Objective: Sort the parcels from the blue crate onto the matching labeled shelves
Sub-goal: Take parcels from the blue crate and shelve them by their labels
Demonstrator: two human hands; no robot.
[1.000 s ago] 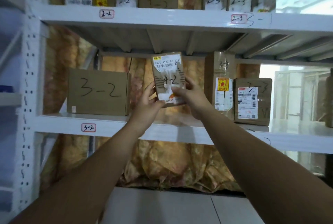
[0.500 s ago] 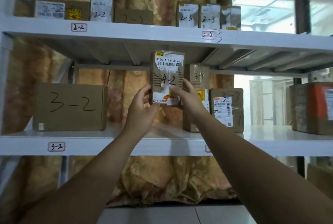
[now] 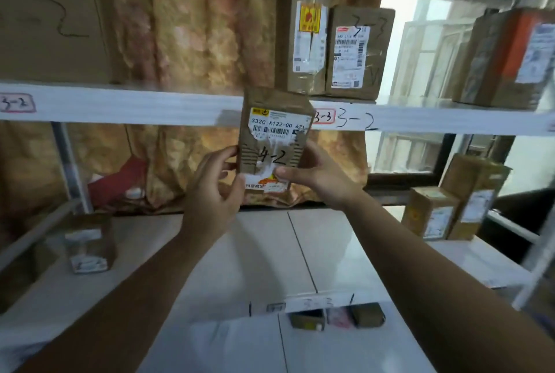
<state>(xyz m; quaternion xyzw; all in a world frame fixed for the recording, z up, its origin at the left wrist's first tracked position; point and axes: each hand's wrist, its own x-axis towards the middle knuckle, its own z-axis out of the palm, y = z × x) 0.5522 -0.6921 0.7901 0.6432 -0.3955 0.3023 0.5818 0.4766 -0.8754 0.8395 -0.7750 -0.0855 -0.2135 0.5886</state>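
Parcel [image 3: 274,138] marked 4-2 is dead centre, left hand [image 3: 213,189] gripping its 9 o'clock edge and right hand [image 3: 315,174] its 3 o'clock. Boxes [image 3: 357,51] at 1 o'clock are already shelved above the 3-3 label [image 3: 323,116]. This one isn't placed yet, and I'm guessing its shelf is down toward 6.

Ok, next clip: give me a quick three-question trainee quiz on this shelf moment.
1. True or false: only the left hand holds the parcel.
2. What is handwritten on the parcel? A 3-2, B 4-2, C 2-3.
3. Fill in: the red-framed shelf label just right of the parcel reads ___.
Key: 1 false, the right hand grips it too; 2 B; 3 3-3.
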